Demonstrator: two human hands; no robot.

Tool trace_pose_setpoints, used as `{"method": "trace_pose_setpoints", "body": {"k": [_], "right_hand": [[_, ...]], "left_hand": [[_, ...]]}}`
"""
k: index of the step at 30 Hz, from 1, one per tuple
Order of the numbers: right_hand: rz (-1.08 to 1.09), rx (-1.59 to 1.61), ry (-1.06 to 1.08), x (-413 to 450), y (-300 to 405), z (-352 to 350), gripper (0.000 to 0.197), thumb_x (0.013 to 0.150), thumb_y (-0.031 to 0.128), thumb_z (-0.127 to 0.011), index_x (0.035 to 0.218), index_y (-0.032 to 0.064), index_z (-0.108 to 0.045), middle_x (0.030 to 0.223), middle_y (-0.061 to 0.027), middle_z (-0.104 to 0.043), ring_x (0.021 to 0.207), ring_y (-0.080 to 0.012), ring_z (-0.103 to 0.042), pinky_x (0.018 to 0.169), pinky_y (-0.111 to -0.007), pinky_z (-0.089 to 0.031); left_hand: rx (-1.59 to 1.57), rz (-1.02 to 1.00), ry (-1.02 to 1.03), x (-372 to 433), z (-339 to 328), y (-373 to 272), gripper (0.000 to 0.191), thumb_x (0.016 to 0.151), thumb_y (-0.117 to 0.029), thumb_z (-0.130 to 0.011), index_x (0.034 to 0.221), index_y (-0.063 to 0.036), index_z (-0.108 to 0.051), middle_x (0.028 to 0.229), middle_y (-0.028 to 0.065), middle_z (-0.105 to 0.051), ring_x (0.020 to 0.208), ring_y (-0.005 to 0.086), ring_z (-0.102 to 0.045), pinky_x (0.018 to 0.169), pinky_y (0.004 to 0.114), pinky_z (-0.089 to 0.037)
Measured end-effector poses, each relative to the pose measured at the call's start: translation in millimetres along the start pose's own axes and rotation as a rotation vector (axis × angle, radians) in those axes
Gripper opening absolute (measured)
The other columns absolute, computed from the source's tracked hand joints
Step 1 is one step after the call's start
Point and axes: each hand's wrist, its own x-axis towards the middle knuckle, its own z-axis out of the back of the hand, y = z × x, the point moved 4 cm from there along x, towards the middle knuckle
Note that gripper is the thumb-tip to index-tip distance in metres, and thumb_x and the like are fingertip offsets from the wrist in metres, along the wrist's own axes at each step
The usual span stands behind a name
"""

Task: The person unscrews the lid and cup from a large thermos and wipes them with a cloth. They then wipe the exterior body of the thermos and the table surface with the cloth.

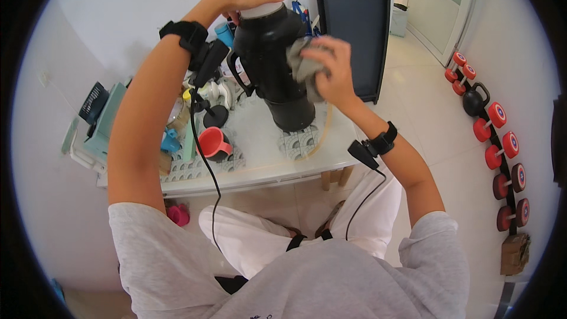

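A large black vacuum jug (277,62) with a side handle (239,73) and a white lid (261,10) stands on the table (257,159) in front of me. My left hand (241,0) grips it at the top, around the lid, thumb over the near side. In my right hand (334,68) is a bunched grey cloth (305,64), pressed to the jug's right side. The fingers of that hand are slightly blurred.
Left of the jug are a red cup (213,141), a black round stand base (215,116), light-blue cups (169,140) and a pale green box (104,119). A black cabinet (354,26) rises behind right. Dumbbells (494,157) and a kettlebell (474,103) line the right wall.
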Motion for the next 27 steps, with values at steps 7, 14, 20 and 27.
{"method": "trace_pose_setpoints", "body": {"k": [7, 14, 20, 27], "right_hand": [[-0.32, 0.126, -0.086, 60, -18, -36, 0.036, 0.072, 0.011, -0.056, 0.107, 0.0102, -0.055, 0.117, -0.0131, -0.045, 0.109, -0.034, -0.037, 0.092, -0.04, -0.032], [-0.023, -0.167, -0.022, -1, 12, -35, 0.042, 0.064, -0.001, -0.057, 0.104, 0.0137, -0.057, 0.115, -0.01, -0.043, 0.101, -0.036, -0.039, 0.088, -0.042, -0.035], [0.057, -0.159, 0.404, -83, 3, -45, 0.042, 0.06, -0.002, -0.058, 0.099, 0.0134, -0.058, 0.115, -0.0079, -0.044, 0.101, -0.0338, -0.039, 0.086, -0.041, -0.038], [0.243, -0.224, 0.208, -4, 47, -20, 0.042, 0.056, 0.0, -0.06, 0.096, 0.0119, -0.06, 0.113, -0.0093, -0.046, 0.102, -0.033, -0.039, 0.085, -0.041, -0.036]], "left_hand": [[-0.13, 0.026, 0.073, 2, 4, -7, 0.105, 0.066, -0.08, -0.03, 0.122, 0.0079, -0.04, 0.11, 0.0296, -0.05, 0.075, 0.0365, -0.063, 0.064, 0.04, -0.046], [-0.221, -0.063, 0.031, -10, 3, -14, 0.109, 0.062, -0.082, -0.033, 0.123, 0.0077, -0.039, 0.116, 0.0321, -0.044, 0.089, 0.0489, -0.055, 0.075, 0.054, -0.046], [-0.435, -0.102, -0.055, -11, 0, 25, 0.106, 0.065, -0.081, -0.032, 0.124, 0.0066, -0.038, 0.114, 0.0277, -0.048, 0.096, 0.0376, -0.056, 0.078, 0.04, -0.049], [-1.05, 0.016, -0.475, -46, -115, 113, 0.047, 0.081, -0.036, -0.049, 0.111, 0.0002, -0.048, 0.093, 0.0106, -0.059, 0.087, 0.0189, -0.055, 0.074, 0.029, -0.043]]}}
